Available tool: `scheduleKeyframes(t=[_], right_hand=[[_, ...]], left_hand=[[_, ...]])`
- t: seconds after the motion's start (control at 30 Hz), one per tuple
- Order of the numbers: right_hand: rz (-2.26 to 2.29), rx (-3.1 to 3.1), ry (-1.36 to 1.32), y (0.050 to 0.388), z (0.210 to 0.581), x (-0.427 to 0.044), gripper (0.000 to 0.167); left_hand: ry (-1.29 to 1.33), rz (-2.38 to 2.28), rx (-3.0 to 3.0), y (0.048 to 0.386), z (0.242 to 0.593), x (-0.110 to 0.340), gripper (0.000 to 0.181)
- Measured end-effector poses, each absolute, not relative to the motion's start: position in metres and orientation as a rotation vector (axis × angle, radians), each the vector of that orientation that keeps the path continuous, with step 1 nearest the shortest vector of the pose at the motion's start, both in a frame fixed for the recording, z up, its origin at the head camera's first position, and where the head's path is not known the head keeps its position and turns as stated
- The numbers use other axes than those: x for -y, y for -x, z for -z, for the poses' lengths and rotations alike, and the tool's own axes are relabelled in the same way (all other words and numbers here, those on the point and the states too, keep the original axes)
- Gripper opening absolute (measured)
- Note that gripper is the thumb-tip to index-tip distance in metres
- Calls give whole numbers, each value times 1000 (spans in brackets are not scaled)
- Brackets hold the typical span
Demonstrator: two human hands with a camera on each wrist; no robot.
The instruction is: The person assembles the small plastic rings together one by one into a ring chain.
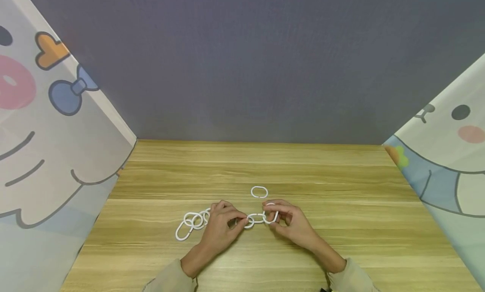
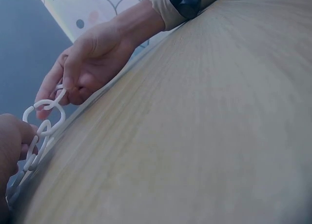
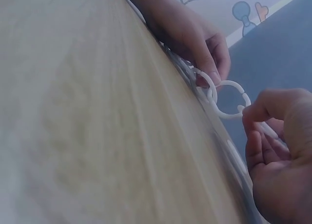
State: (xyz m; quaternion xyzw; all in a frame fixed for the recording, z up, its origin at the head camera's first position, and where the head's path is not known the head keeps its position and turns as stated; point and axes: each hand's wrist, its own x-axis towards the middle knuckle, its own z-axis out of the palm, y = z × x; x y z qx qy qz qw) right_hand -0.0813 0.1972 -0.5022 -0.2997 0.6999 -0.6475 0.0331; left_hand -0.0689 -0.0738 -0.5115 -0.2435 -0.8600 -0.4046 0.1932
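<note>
A chain of white plastic links runs across the table in the head view. My left hand (image 1: 221, 226) pinches one white link (image 1: 249, 227) of it between thumb and fingers. From that link, a middle link (image 1: 258, 215) stretches over to the end link (image 1: 277, 214), which the thumb and fingers of my right hand (image 1: 295, 226) grip. In the right wrist view the middle link (image 3: 229, 116) hangs between both hands, hooked to its neighbours. More joined links (image 1: 183, 239) lie left of my left hand, partly hidden behind it.
One loose white link (image 1: 259, 186) lies on the wooden table (image 1: 322, 170), just beyond the hands. A grey panel (image 1: 257, 73) rises at the table's far edge. Printed cartoon panels stand at the left and right sides.
</note>
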Motion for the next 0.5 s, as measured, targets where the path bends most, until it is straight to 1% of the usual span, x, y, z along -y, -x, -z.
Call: scheduleKeyframes(t=[0.1,0.2,0.3,0.37,0.43,0.5], right_hand=[[2013,-2138,937,82,503,-199,46],[1997,-2198,881,81,502,-200,39],[1972,-2317,749,80,500,-201,26],[1978,-2375,648,80,499,-201,21],[1995,-2412,564,80,500,-201,20],[2005,-2436,519,80,500,-201,22]], left_hand=[[679,1138,2416,69,511,74,10],[665,1147,2430,68,511,74,10],[651,1159,2443,68,510,74,10],[648,1165,2446,68,510,74,10],[644,1158,2441,68,510,74,11],[628,1138,2436,68,510,74,12]])
